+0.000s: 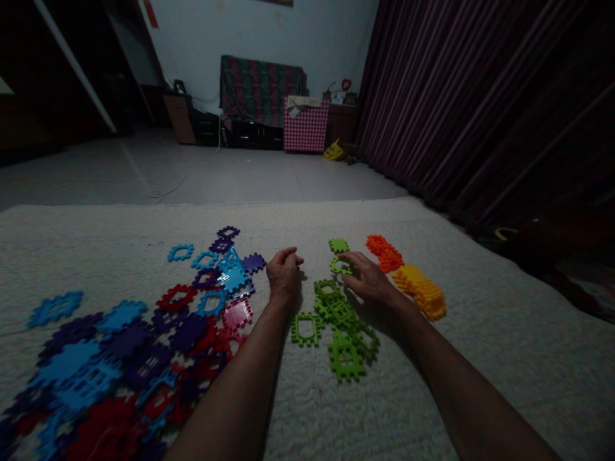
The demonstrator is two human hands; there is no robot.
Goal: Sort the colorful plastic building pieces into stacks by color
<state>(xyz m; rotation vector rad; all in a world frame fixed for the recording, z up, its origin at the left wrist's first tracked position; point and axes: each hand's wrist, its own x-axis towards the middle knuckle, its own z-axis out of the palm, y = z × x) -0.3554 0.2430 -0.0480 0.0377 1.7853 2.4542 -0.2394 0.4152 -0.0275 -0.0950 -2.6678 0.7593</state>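
My right hand point(369, 279) grips the edge of a light green open-centred interlocking tile point(335, 265) between thumb and fingers. Just beyond it lies a solid green tile point(339, 244). Nearer to me, a loose heap of green interlocking tiles point(339, 310) spreads between my forearms. A green square frame tile point(306, 329) lies at the left of that heap. My left hand point(282, 274) rests over the quilted cover with its fingers curled in, and no piece shows in it. Closest to it is a purple tile point(254, 262), at the edge of the mixed pile.
Blue, purple and red tiles point(134, 346) cover the left side. Stacked orange tiles point(384, 253) and yellow-orange tiles point(420, 291) stand right of my right hand. Everything lies on a pale quilted cover point(307, 221). A dark curtain point(456, 115) hangs at the right.
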